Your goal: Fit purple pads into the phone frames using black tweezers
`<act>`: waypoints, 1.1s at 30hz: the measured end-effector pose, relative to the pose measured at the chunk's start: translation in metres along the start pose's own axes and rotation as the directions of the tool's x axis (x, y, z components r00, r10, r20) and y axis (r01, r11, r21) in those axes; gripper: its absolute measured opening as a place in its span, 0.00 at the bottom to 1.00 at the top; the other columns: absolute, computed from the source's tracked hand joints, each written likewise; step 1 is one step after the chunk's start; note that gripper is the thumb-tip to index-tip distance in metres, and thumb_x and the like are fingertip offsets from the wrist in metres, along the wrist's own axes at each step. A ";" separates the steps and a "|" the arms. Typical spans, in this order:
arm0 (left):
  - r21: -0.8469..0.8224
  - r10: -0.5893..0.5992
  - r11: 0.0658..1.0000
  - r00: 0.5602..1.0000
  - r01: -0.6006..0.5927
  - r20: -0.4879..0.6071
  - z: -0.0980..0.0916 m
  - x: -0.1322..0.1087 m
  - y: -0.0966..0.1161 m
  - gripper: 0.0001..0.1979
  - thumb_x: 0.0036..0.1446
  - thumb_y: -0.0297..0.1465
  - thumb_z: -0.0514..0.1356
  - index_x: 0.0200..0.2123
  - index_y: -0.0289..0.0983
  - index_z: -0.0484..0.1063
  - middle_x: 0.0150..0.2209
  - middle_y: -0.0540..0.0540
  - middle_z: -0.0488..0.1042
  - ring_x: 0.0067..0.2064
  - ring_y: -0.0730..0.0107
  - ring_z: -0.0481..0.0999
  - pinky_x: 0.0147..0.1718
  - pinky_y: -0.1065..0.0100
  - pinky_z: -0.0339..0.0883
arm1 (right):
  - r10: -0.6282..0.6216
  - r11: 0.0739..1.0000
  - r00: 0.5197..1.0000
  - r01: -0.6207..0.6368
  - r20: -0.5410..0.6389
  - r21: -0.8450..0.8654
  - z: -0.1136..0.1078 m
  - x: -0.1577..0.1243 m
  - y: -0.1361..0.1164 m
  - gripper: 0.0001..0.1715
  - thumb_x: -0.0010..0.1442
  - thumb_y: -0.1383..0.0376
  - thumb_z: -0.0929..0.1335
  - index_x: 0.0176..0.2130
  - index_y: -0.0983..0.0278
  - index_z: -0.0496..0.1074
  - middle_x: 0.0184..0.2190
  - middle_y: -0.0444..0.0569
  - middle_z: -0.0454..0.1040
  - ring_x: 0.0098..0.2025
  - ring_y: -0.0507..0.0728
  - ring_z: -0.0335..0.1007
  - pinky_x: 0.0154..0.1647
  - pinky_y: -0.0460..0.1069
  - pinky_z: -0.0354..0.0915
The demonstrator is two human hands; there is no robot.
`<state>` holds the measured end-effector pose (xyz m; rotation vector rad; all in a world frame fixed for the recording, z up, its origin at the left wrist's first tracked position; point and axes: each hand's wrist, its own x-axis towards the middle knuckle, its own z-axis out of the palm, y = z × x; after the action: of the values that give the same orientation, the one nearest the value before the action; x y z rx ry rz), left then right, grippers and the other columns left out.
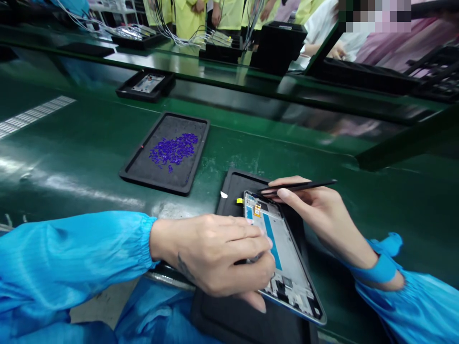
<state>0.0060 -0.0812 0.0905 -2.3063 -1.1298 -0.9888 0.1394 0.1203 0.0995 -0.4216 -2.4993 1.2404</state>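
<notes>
An opened phone body [287, 239], with blue strips and small parts showing inside, is tilted over a black tray [234, 179]. My left hand [218, 253] grips its left edge, fingers curled over the inside and thumb low at the side; the fingers cover part of the interior. Black tweezers [304, 185] are pinched in my right hand [319, 210], with their tips at the top end of the phone body. A gold flex connector [257, 210] shows near that end. A yellow tab [240, 200] sticks out at its upper left.
Left of the phone, a black tray [139, 167] holds many tiny purple pieces [175, 150]. Farther back on the green bench [89, 138] stands a black box [163, 88] with a phone part. A raised shelf with cables lies behind, and several people stand beyond it.
</notes>
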 end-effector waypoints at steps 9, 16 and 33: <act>0.033 0.001 0.999 1.000 -0.001 0.010 0.002 -0.003 0.000 0.29 0.71 0.46 0.48 0.35 0.31 0.79 0.38 0.39 0.81 0.38 0.64 0.80 0.46 0.64 0.78 | -0.027 0.996 1.000 0.027 0.005 -0.086 0.001 0.001 0.000 0.20 0.66 0.51 0.68 0.35 0.61 0.82 0.44 0.51 0.80 0.41 0.60 0.79 0.43 0.52 0.75; 0.030 0.011 0.999 1.000 -0.011 0.009 0.001 -0.003 0.000 0.28 0.71 0.46 0.49 0.35 0.31 0.79 0.38 0.39 0.80 0.37 0.64 0.80 0.44 0.64 0.78 | -0.051 0.989 0.999 0.052 0.007 -0.140 0.003 0.000 -0.002 0.17 0.67 0.53 0.68 0.36 0.60 0.81 0.44 0.50 0.80 0.41 0.59 0.78 0.41 0.51 0.75; 0.020 0.002 1.000 1.000 -0.002 0.002 0.002 -0.004 0.001 0.26 0.71 0.44 0.50 0.35 0.31 0.79 0.38 0.39 0.81 0.37 0.65 0.80 0.44 0.65 0.78 | -0.068 0.990 0.998 0.066 -0.014 -0.122 0.004 -0.003 -0.005 0.14 0.67 0.55 0.68 0.38 0.60 0.80 0.44 0.49 0.80 0.40 0.59 0.79 0.42 0.52 0.74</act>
<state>0.0058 -0.0825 0.0863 -2.2931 -1.1334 -0.9707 0.1398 0.1133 0.1010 -0.3728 -2.5596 1.0585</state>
